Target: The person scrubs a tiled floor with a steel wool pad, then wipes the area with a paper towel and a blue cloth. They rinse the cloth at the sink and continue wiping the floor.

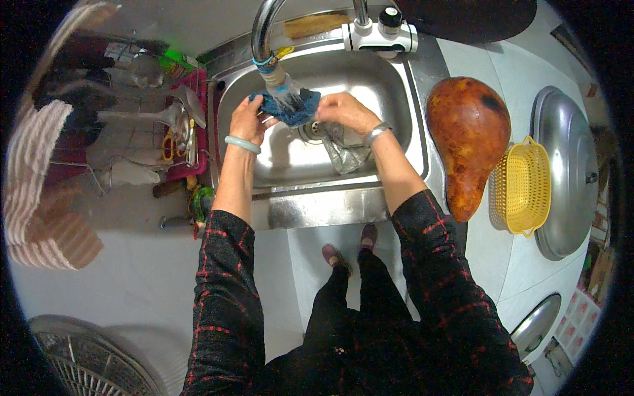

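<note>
A dark blue cloth (299,113) is stretched between my two hands under the end of the curved metal faucet (262,37). My left hand (247,119), with a pale bangle at the wrist, grips the cloth's left side. Its right side is pinched in the fingers of my right hand (349,113), which wears a silver bangle. A clear sleeve (286,89) on the spout ends at the cloth and covers part of it. Below lies the stainless steel sink (277,168), where a crumpled greyish cloth or mesh bag (344,153) rests beside the drain (312,129).
Behind the sink's right corner stands a white tap heater (380,37) with a black knob. A large brown gourd (468,133), a yellow plastic basket (527,188) and a big metal lid (567,173) lie on the right counter. At left, a wire rack holds ladles (171,121) and yellow-handled scissors (169,144).
</note>
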{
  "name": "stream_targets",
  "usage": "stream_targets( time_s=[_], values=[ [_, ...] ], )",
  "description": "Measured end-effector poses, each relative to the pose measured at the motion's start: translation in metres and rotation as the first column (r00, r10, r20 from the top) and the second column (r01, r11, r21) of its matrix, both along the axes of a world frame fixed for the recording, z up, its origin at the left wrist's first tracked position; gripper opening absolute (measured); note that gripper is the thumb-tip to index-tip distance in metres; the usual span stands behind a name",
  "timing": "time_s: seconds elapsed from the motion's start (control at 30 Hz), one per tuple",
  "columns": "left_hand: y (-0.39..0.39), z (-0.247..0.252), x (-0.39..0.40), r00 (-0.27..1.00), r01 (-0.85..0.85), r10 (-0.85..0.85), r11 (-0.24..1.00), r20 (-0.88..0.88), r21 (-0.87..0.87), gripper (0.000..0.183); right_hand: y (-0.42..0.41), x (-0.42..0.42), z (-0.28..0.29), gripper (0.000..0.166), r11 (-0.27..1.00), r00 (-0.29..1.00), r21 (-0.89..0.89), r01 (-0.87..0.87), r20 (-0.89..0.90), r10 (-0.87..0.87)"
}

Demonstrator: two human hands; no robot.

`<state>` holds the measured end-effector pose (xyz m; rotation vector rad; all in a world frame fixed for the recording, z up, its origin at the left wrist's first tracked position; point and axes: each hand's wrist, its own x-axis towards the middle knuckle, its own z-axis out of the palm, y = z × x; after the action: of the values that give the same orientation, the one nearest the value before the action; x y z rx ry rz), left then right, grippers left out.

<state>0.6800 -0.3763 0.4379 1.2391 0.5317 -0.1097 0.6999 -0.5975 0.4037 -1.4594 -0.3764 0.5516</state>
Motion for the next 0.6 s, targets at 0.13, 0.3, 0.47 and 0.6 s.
stream_targets(
  time_s=[0.13,0.3,0.47,0.6],
  values=[
    [0.000,-0.003,-0.002,0.999,0.004,0.001,0.996,0.052,-0.091,0.013,-0.009,-0.006,0.002,0.042,0.941,0.985,-0.309,-0.136,-0.144,0.095],
    [-0.020,0.004,-0.004,0.980,0.173,-0.179,0.982,0.083,0.080,0.015,0.020,-0.002,0.008,0.074,0.969,0.938,-0.164,0.182,0.323,-0.122],
    [-0.020,0.008,-0.001,0.932,0.287,-0.322,0.935,0.167,0.207,0.018,0.025,0.017,0.013,0.036,0.986,0.979,-0.152,0.064,0.202,-0.032],
    [-0.011,0.005,-0.004,0.933,0.317,-0.336,0.936,0.126,0.152,0.022,0.018,0.032,0.025,0.027,0.977,0.980,-0.166,0.131,0.168,-0.103]
  ],
)
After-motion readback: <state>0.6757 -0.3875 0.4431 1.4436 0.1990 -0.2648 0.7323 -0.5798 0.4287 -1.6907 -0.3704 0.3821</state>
